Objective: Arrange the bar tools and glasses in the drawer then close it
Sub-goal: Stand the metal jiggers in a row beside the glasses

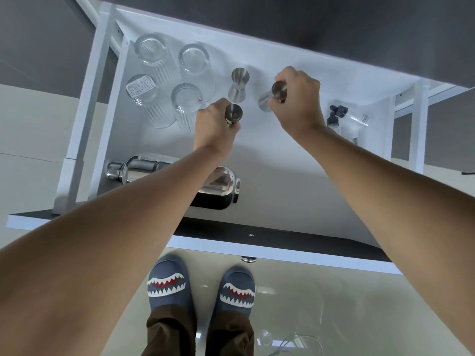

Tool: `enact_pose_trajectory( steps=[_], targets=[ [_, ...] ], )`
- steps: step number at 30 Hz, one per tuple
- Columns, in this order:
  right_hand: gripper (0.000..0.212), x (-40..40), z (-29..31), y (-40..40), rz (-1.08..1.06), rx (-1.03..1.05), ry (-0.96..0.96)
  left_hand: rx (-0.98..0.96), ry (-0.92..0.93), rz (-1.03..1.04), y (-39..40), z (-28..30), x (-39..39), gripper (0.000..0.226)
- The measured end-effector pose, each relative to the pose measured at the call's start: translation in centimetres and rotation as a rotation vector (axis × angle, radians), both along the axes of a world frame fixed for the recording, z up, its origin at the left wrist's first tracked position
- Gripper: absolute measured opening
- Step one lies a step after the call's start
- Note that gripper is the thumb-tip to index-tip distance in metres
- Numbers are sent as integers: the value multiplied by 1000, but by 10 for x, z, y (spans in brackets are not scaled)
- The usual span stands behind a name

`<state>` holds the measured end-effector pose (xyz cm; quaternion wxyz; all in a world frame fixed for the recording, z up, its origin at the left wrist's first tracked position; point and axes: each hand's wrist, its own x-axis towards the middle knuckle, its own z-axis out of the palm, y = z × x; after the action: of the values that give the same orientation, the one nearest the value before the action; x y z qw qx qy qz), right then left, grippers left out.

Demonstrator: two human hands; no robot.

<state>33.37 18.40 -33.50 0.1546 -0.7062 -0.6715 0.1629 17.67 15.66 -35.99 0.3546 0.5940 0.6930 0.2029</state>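
The white drawer (270, 176) stands pulled out below me. Several ribbed clear glasses (154, 98) stand upside down at its back left. A steel jigger (239, 84) stands upright in the middle back. My left hand (216, 124) is shut on a second steel jigger (234, 113) just in front of it. My right hand (298, 98) is shut on a third steel jigger (273, 97), tilted, to the right. A shiny cocktail shaker (144, 168) lies on its side near the drawer's front left, partly hidden by my left forearm.
A clear bottle with a black pourer (347, 119) lies at the drawer's right side. The dark drawer front with its knob (248, 259) is nearest me, above my shark-print slippers (200, 286). A dark countertop (334, 29) overhangs the back.
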Motion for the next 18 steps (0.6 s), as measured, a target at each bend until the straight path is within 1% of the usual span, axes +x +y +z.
enact_pose_trajectory(
  steps=[4, 9, 12, 14, 16, 18],
  targets=[
    [23, -10, -4, 14, 52, -7, -32, -5, -10, -28, 2, -2, 1, 17],
    [26, -14, -8, 16, 39, -10, -62, 1, -21, -20, 4, -3, 3, 17],
    [41, -10, -8, 11, 28, -58, 26, -8, -10, -23, 4, -2, 4, 18],
    [48, -3, -7, 4, 2, -85, 68, -17, 16, -33, 3, 0, 4, 22],
    [45, 10, -6, -9, -75, -68, 76, -8, 38, -44, 0, 6, 1, 31],
    [42, 30, -7, -31, -159, -45, 32, 54, 77, -70, -7, 16, -5, 45]
  ],
)
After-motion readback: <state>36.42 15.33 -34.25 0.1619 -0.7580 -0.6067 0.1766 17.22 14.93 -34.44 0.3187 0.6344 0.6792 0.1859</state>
